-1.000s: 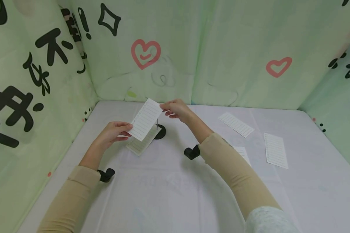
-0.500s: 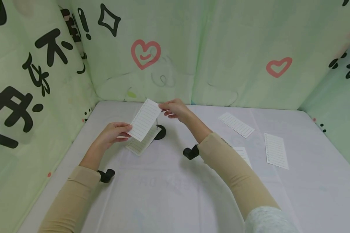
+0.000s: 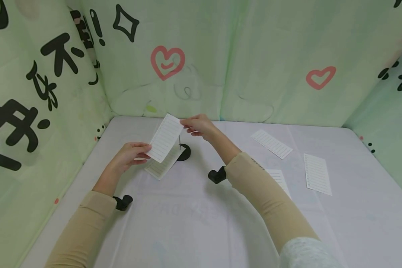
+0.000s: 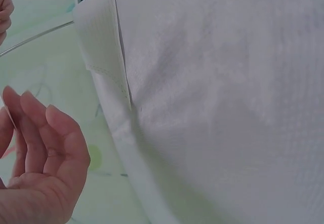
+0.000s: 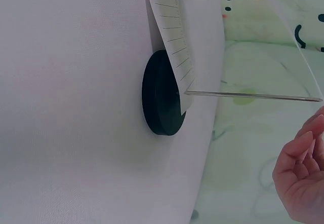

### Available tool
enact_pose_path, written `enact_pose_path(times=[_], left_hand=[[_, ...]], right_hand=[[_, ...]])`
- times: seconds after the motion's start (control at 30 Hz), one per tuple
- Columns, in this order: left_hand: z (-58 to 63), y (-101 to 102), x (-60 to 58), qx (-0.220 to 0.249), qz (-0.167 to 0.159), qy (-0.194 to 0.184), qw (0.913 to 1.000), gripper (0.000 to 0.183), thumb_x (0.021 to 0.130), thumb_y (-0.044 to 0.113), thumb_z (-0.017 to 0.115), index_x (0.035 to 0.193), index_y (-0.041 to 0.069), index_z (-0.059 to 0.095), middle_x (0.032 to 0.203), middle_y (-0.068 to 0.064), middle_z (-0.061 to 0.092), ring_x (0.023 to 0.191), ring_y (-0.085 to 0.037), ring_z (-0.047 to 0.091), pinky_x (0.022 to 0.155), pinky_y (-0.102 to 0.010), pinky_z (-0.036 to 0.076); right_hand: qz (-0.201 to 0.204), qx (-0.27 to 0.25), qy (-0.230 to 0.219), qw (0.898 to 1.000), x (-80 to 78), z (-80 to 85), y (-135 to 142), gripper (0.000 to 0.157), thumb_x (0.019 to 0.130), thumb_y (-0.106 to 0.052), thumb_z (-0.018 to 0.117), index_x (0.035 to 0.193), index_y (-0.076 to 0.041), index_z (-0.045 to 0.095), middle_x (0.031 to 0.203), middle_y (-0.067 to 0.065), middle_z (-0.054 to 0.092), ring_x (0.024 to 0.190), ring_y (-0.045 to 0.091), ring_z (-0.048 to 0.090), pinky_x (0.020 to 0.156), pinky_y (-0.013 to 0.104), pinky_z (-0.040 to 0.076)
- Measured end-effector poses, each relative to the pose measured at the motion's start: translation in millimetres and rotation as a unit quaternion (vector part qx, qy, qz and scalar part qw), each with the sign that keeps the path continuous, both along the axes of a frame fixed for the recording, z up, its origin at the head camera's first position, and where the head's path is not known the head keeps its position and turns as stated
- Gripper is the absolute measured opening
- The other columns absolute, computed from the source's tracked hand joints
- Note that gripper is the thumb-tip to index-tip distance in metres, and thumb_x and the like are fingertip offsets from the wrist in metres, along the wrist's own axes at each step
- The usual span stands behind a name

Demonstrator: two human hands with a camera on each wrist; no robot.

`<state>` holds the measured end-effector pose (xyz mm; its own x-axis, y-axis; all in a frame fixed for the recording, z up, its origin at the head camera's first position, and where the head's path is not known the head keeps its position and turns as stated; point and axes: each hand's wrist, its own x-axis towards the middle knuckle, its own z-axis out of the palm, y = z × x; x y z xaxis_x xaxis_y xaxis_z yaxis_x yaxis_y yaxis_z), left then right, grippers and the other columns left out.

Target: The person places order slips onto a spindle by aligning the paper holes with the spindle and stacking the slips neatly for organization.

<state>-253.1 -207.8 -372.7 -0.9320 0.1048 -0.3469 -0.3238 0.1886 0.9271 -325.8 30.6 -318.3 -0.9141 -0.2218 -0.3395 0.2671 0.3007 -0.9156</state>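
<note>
Both hands hold a white lined paper slip (image 3: 165, 138) up in the air, tilted. My left hand (image 3: 131, 153) pinches its lower left edge, and my right hand (image 3: 199, 125) pinches its upper right corner. Beneath it stands a bill spike, whose round black base (image 3: 185, 152) rests on the table. In the right wrist view the thin metal rod (image 5: 253, 96) reaches up to the held slip near the right fingers; whether the tip has pierced the paper I cannot tell. Another lined slip (image 5: 172, 36) is stuck low on the rod, over the base.
Several loose lined slips lie on the white tablecloth (image 3: 187, 223) to the right: one farther back (image 3: 271, 144), one at far right (image 3: 317, 174), and one partly hidden (image 3: 279, 178) behind the right sleeve. Green curtains (image 3: 254, 56) enclose the table's back and sides.
My right hand and the held slip have shifted slightly left over the spike. My left hand has dropped a tiny bit. Both hands keep their hold.
</note>
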Motion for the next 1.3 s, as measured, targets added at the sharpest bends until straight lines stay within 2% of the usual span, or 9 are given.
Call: enact_pose_path(times=[0.13,0.33,0.57,0.67,0.8,0.97,1.17,1.3], left_hand=[[-5.1,-0.5,-2.7,0.003,0.007,-0.003,1.0,0.042,0.091,0.02,0.058,0.122,-0.007,0.047,0.073,0.01,0.062,0.082,-0.016,0.061,0.068,-0.021,0.05],[-9.3,2.8,-5.5,-0.025,0.014,0.001,0.9996,0.044,0.091,0.022,0.058,0.123,-0.006,0.047,0.073,0.011,0.061,0.076,-0.011,0.061,0.067,-0.02,0.049],[-13.4,5.7,-4.8,-0.047,0.011,0.001,0.9988,0.043,0.091,0.019,0.057,0.122,-0.008,0.047,0.069,0.012,0.06,0.068,-0.006,0.061,0.068,-0.023,0.047],[-14.4,6.0,-3.5,-0.053,0.006,-0.008,0.9985,0.041,0.09,0.018,0.058,0.122,-0.007,0.048,0.068,0.011,0.059,0.065,-0.005,0.06,0.067,-0.023,0.047],[-14.9,5.1,-3.0,-0.059,0.003,-0.025,0.9979,0.04,0.09,0.017,0.058,0.121,-0.007,0.048,0.066,0.01,0.059,0.062,-0.004,0.058,0.063,-0.023,0.047],[-14.9,3.8,-2.5,-0.076,-0.002,-0.051,0.9958,0.04,0.089,0.016,0.059,0.12,-0.007,0.049,0.067,0.006,0.058,0.06,-0.006,0.058,0.062,-0.022,0.049],[-15.9,1.6,-2.4,-0.114,-0.018,-0.074,0.9906,0.041,0.089,0.02,0.06,0.12,-0.005,0.049,0.074,0.002,0.059,0.062,-0.008,0.059,0.061,-0.023,0.048],[-17.3,0.2,-2.3,-0.122,-0.025,-0.088,0.9883,0.041,0.089,0.02,0.06,0.119,-0.004,0.049,0.072,0.003,0.059,0.06,-0.008,0.059,0.059,-0.022,0.047]], right_hand=[[0.004,0.004,0.007,1.0,0.3,-1.0,-2.1,0.026,0.087,-0.025,0.064,0.102,-0.003,0.066,0.089,0.004,0.06,0.068,0.013,0.052,0.07,0.028,0.044],[0.01,0.012,0.023,1.0,2.4,-0.6,-3.5,0.028,0.087,-0.025,0.063,0.103,-0.002,0.066,0.095,0.008,0.06,0.068,0.014,0.051,0.076,0.033,0.044],[0.027,0.034,0.046,0.998,1.2,-12.5,1.2,0.027,0.088,-0.023,0.062,0.104,-0.001,0.065,0.103,0.016,0.061,0.068,0.014,0.053,0.063,0.026,0.043],[0.039,0.044,0.034,0.998,0.7,-18.7,5.2,0.029,0.088,-0.023,0.062,0.107,-0.002,0.064,0.105,0.016,0.062,0.079,0.02,0.057,0.063,0.024,0.043],[0.06,0.059,0.025,0.996,-1.6,-25.1,8.6,0.03,0.088,-0.023,0.061,0.11,-0.002,0.063,0.102,0.011,0.062,0.088,0.025,0.057,0.072,0.029,0.045],[0.08,0.088,0.018,0.993,-4.5,-33.3,11.1,0.028,0.088,-0.023,0.062,0.107,-0.002,0.064,0.098,0.01,0.063,0.079,0.019,0.055,0.079,0.034,0.046],[0.091,0.107,-0.004,0.99,-6.1,-43.8,12.7,0.025,0.087,-0.021,0.064,0.102,-0.002,0.065,0.097,0.012,0.064,0.077,0.019,0.056,0.07,0.028,0.046],[0.094,0.119,-0.017,0.988,-5.1,-49.2,12.5,0.025,0.086,-0.021,0.064,0.102,-0.002,0.064,0.091,0.009,0.063,0.077,0.019,0.056,0.068,0.027,0.045]])
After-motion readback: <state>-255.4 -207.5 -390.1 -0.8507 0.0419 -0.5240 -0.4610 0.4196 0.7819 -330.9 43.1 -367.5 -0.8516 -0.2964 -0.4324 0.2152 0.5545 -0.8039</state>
